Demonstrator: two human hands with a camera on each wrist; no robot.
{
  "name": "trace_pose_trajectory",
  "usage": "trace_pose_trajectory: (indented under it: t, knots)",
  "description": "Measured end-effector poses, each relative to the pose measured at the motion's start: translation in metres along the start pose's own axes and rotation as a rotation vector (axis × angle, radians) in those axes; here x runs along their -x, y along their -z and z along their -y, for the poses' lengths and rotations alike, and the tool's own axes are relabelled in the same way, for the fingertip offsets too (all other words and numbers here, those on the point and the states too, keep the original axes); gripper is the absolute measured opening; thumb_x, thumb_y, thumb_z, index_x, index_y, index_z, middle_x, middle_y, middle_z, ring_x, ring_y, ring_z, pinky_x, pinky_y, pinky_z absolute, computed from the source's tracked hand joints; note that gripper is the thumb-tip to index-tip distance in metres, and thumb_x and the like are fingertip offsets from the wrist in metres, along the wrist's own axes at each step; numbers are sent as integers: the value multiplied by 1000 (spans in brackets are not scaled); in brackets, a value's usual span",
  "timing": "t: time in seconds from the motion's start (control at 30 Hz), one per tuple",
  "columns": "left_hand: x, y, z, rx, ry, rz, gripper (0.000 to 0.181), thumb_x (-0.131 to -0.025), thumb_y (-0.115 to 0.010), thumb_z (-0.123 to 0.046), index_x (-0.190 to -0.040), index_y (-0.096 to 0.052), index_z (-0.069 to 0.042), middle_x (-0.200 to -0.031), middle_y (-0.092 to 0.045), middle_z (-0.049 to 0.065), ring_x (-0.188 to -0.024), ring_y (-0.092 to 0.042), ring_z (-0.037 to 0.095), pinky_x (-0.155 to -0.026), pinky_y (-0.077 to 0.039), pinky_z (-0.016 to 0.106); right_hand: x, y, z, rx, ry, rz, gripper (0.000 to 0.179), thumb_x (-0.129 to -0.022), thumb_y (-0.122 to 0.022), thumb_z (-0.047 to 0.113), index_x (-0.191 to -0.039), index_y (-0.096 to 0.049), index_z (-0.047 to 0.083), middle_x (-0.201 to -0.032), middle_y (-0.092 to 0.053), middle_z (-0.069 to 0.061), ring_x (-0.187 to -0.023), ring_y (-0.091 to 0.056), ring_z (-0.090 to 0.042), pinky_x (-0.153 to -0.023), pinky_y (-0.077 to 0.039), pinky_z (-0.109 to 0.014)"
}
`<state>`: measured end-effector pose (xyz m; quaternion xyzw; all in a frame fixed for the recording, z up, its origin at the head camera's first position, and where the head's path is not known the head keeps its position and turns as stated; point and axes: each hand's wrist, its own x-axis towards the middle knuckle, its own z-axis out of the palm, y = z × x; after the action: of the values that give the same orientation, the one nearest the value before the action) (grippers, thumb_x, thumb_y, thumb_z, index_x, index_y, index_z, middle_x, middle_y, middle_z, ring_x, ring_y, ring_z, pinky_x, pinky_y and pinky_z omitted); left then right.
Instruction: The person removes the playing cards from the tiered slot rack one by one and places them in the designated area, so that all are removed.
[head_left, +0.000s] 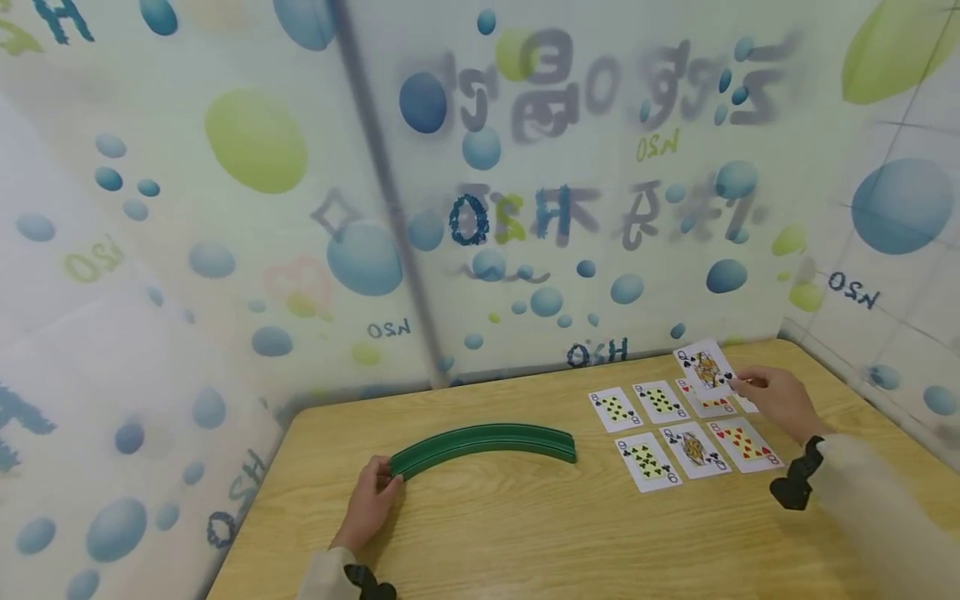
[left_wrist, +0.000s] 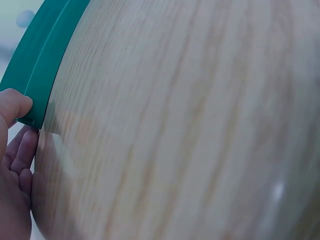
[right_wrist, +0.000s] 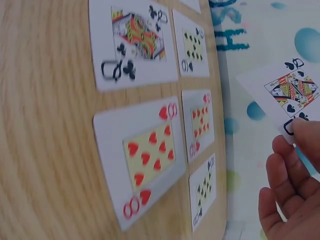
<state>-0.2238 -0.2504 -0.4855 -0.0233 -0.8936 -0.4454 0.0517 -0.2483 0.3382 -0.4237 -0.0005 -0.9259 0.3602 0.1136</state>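
A green curved playing-card holder (head_left: pixel 480 437) lies on the table, its grooves running along the arc. My left hand (head_left: pixel 369 504) grips its left end, the thumb on top and the other fingers at its edge in the left wrist view. Between thumb and fingers of my right hand (head_left: pixel 783 404) is a queen of spades (right_wrist: pixel 295 90), raised above the back row of face-up cards. In front of that row lie the queen of clubs (right_wrist: pixel 135 45) and the eight of hearts (right_wrist: pixel 150 155). The held card partly covers a red card (head_left: pixel 714 407), and my right hand hides most of another.
A black-suit card (head_left: pixel 647 462) lies at the front left of the card group, with further black cards (head_left: pixel 660 402) behind it. The wooden table (head_left: pixel 510 533) meets patterned fabric walls (head_left: pixel 525 275) at its back and sides.
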Motion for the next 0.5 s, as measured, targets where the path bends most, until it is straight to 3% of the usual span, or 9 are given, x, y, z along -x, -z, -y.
trace_pose_trajectory:
  t: [0.27, 0.4, 0.5]
  knots:
    - [0, 1, 1, 5, -11, -5, 18, -91, -52, -3, -108, -48, -1, -105, -51, 14, -93, -50, 24, -82, -40, 42, 8, 18, -38, 35, -9, 1, 49, -93, -52, 31, -110, -53, -15, -99, -56, -30, -85, -53, -39, -62, -45, -40]
    - [-1, 1, 3, 4, -10, 2, 19, -91, -52, -3, -109, -47, -1, -105, -51, 13, -93, -50, 23, -82, -40, 41, 10, 24, -60, 44, -63, -31, 53, -91, -53, 38, -109, -55, -12, -90, -61, -19, -78, -56, -26, -61, -46, -44]
    - [-1, 2, 4, 1, -7, 3, 19, -91, -52, -3, -110, -47, 0, -105, -50, 13, -94, -50, 23, -82, -40, 41, 13, 30, -68, 53, -97, -37, 57, -91, -52, 39, -109, -53, -15, -90, -60, -21, -77, -56, -27, -61, -45, -46]
